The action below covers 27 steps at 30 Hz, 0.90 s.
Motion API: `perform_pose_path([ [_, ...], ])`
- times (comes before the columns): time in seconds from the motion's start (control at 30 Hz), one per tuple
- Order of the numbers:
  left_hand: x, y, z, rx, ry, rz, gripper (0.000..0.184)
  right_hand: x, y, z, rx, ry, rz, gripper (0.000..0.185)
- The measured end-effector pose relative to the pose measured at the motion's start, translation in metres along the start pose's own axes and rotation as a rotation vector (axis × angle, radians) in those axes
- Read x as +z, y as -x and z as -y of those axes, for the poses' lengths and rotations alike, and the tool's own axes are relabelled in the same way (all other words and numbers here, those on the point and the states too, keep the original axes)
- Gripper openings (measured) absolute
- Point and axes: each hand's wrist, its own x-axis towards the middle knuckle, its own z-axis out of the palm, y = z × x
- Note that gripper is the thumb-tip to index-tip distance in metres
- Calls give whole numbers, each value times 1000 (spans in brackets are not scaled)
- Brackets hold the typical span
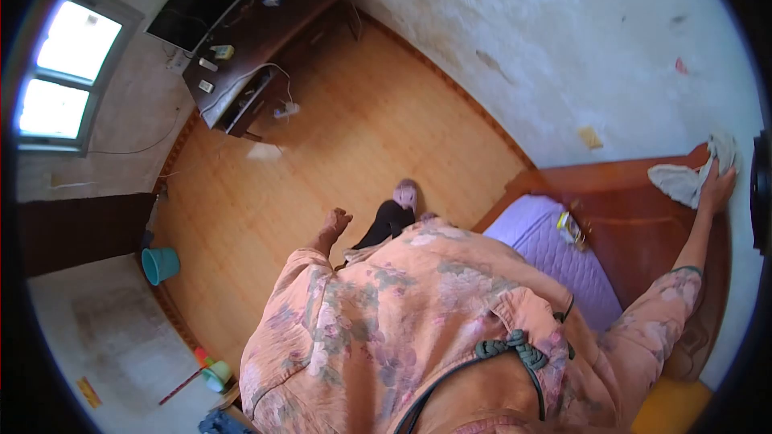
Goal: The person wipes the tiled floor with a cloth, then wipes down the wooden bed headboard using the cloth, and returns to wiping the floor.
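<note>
At the far right, my right hand grips a pale grey-white cloth against the top of a reddish-brown wooden headboard. Part of the cloth spreads to the left of the fingers, and a bunched part rises above them. My left hand hangs over the floor beside my body, its fingers loosely bent and slightly apart, with nothing visible in it.
A purple quilted mattress lies against the headboard, with a small yellow-and-white packet near its edge. A dark desk with small items and cables stands at upper left. A teal bucket sits by the left wall.
</note>
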Motion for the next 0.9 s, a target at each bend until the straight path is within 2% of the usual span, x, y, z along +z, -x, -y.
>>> perform_pose_path([
  [0.1,-4,46,-33,-141,144,60,48,6,0,-3,-64,59,-80,62],
  [0.2,-5,74,-61,-156,159,93,54,44,-15,-48,-161,123,-78,61],
  [0.3,-6,82,-73,-134,124,138,53,52,-5,-56,-141,-77,-60,63],
  [0.33,-6,82,-67,-129,153,140,53,50,-6,-57,-201,191,-155,66],
  [0.43,-9,73,-60,-102,202,132,53,69,-6,-84,-183,305,-10,69],
  [0.53,-25,73,-68,-128,113,142,53,95,-3,-110,32,241,262,72],
  [0.63,-42,62,-59,-148,123,143,53,66,24,-61,-36,346,-124,74],
  [0.73,-57,48,-44,-127,123,173,55,-4,59,45,14,302,79,71],
  [0.83,-80,35,-29,-136,148,194,54,16,114,45,-193,306,103,63],
  [0.9,-95,27,-14,-141,174,191,53,46,180,52,24,25,385,60],
])
